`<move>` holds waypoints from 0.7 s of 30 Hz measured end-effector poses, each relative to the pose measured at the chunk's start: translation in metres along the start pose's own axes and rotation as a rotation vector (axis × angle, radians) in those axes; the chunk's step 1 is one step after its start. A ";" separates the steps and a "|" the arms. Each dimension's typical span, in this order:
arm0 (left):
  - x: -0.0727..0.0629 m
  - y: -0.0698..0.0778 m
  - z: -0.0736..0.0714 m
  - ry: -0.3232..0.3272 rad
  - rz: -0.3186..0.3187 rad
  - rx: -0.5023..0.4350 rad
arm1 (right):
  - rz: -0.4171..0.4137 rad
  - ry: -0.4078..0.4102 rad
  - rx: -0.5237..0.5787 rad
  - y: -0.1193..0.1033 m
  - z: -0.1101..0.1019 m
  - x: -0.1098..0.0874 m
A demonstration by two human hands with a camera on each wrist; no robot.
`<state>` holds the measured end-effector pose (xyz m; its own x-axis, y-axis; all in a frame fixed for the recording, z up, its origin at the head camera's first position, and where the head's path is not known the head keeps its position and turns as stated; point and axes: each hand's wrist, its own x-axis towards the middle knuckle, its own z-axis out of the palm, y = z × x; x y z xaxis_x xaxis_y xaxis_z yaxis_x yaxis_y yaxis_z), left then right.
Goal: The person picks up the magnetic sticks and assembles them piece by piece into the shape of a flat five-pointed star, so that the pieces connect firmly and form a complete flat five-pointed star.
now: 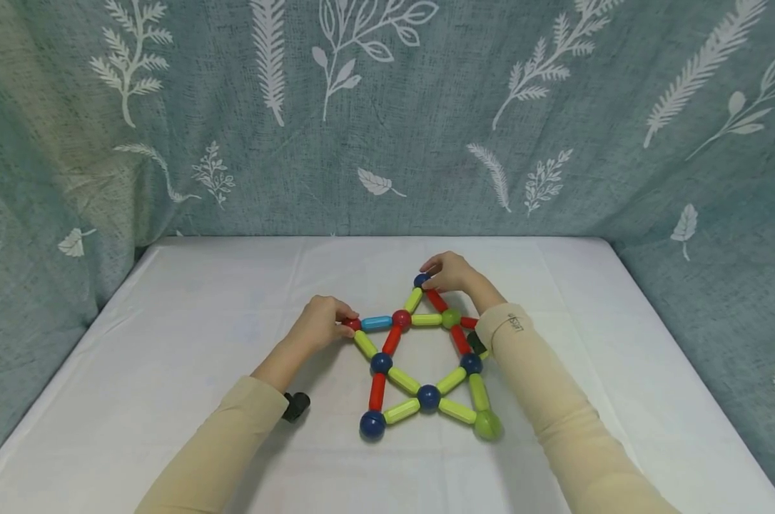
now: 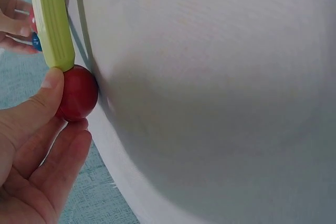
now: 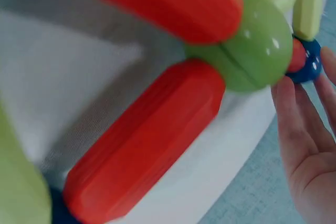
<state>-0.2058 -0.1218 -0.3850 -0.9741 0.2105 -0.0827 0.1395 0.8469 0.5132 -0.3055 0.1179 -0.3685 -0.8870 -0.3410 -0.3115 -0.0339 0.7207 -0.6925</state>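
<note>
A star-like frame of coloured rods and balls lies on the white table (image 1: 220, 285). At its left tip my left hand (image 1: 320, 325) pinches a red ball (image 2: 80, 94) between thumb and fingers. A yellow-green rod (image 2: 54, 27) and a blue rod (image 1: 377, 323) join that ball. My right hand (image 1: 452, 273) holds a dark blue ball (image 1: 421, 280) at the far tip, where a yellow-green rod (image 1: 413, 300) and a red rod (image 1: 437, 300) meet. Nearer me sit a blue ball (image 1: 372, 425) and a green ball (image 1: 488, 425). My right sleeve hides the frame's right tip.
Behind the table hangs a blue-green curtain (image 1: 375, 128) with white leaf prints. Small black devices, one (image 1: 296, 407) by the left wrist and another (image 1: 476, 343) by the right, sit close to the sleeves. The table's far edge runs just beyond the right hand.
</note>
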 end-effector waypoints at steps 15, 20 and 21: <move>0.002 -0.003 -0.002 -0.018 0.024 -0.006 | -0.199 -0.088 -0.031 0.068 -0.044 -0.074; 0.003 -0.003 -0.003 -0.032 0.029 -0.003 | -0.187 -0.065 -0.088 0.094 -0.041 -0.097; 0.003 -0.003 -0.003 -0.035 0.028 -0.004 | -0.184 -0.053 -0.092 0.098 -0.040 -0.100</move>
<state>-0.2097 -0.1252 -0.3838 -0.9631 0.2509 -0.0978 0.1657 0.8385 0.5191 -0.2387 0.2464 -0.3789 -0.8366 -0.5013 -0.2210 -0.2370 0.6949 -0.6789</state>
